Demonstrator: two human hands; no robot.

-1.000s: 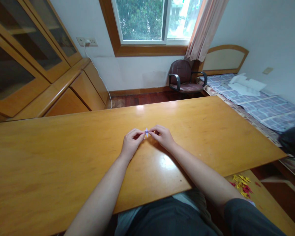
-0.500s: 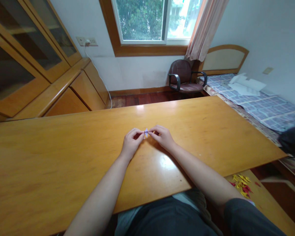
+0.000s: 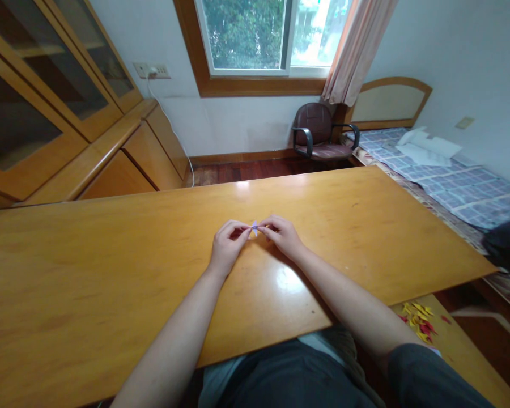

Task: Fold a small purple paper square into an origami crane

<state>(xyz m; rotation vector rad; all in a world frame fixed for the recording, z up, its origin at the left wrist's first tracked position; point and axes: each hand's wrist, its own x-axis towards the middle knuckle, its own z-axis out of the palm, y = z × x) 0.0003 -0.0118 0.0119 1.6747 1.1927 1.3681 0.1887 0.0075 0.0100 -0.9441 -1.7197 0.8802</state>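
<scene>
Left hand (image 3: 228,245) and right hand (image 3: 284,235), each grip nearly closed, pinch a small, pointed purple paper-like piece (image 3: 255,228) at its 9 and 3 o'clock sides, over the glossy yellow-brown wooden counter (image 3: 123,272); its tips point to 12 and 6 along its long axis.

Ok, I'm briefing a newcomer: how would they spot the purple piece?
Start at the big wooden table below the window. Near the picture's middle, the left hand and right hand nearly meet, pinching the purple piece between them. Its colour and being held set it apart from the yellow and red pieces gathered at lower right.
</scene>
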